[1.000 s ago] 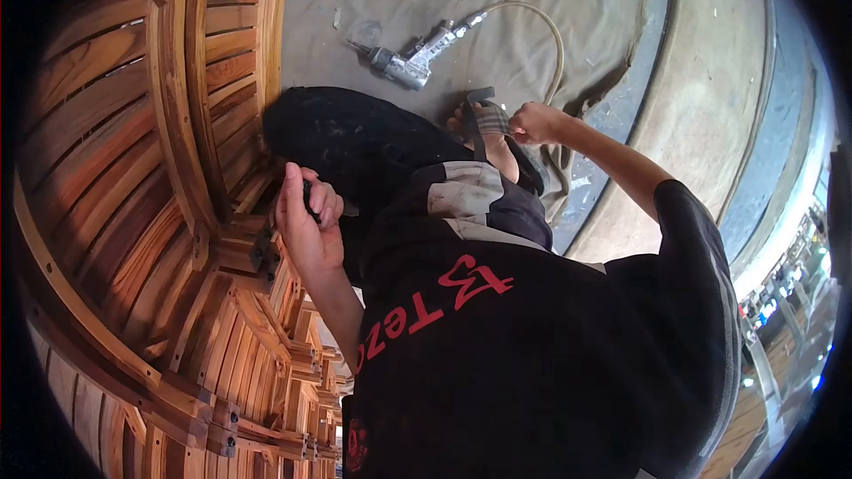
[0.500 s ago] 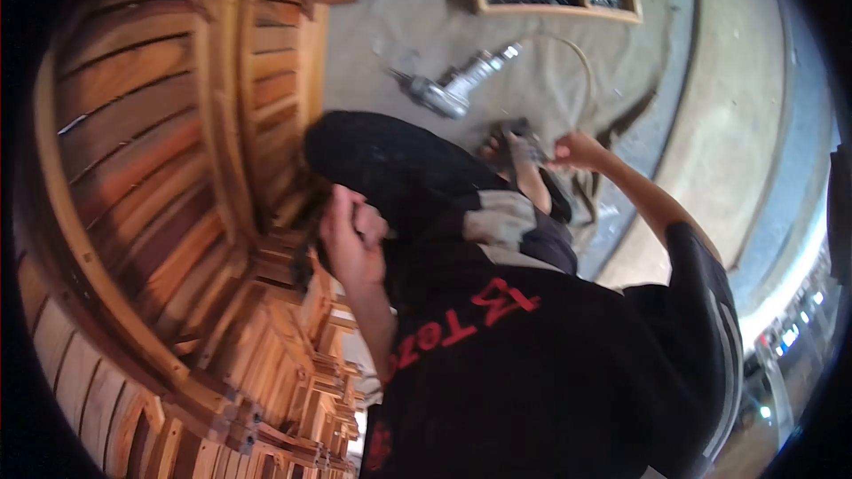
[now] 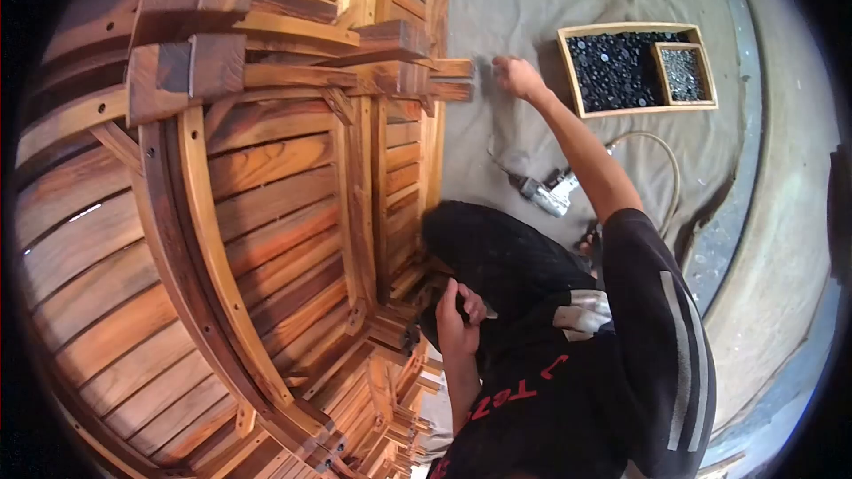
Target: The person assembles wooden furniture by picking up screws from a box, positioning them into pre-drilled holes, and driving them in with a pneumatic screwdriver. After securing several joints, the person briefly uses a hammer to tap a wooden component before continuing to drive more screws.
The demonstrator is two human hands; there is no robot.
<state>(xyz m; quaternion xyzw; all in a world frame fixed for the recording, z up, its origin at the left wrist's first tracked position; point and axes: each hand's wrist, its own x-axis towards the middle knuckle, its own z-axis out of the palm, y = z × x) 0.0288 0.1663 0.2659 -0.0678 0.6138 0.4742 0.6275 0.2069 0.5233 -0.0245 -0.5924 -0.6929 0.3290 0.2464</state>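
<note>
My right hand (image 3: 517, 78) reaches out beside the ends of two wooden legs (image 3: 454, 80), its fingers curled together and slightly blurred. Close to my body, my left hand (image 3: 460, 312) is closed near my knee, with something dark showing between thumb and fingers; I cannot tell what it is. Left of both hands stand slatted wooden furniture pieces (image 3: 275, 239), turned on their sides, with bolt holes in the curved rails. Between my right arm and my knee, a silver air drill (image 3: 550, 193) lies on the cloth, its bit pointing toward the furniture.
A wooden tray (image 3: 643, 110) of black round caps (image 3: 612, 66) lies at the upper right; its small compartment holds silver hardware (image 3: 683, 74). A pale air hose (image 3: 676, 168) curves from the drill across the grey-brown floor cloth (image 3: 541, 0). More wooden frames (image 3: 377, 399) stand behind my left arm.
My right hand has swung from beside my foot up to the wooden leg ends. My view has shifted, bringing more furniture and the whole tray in. My left hand stays closed near my knee.
</note>
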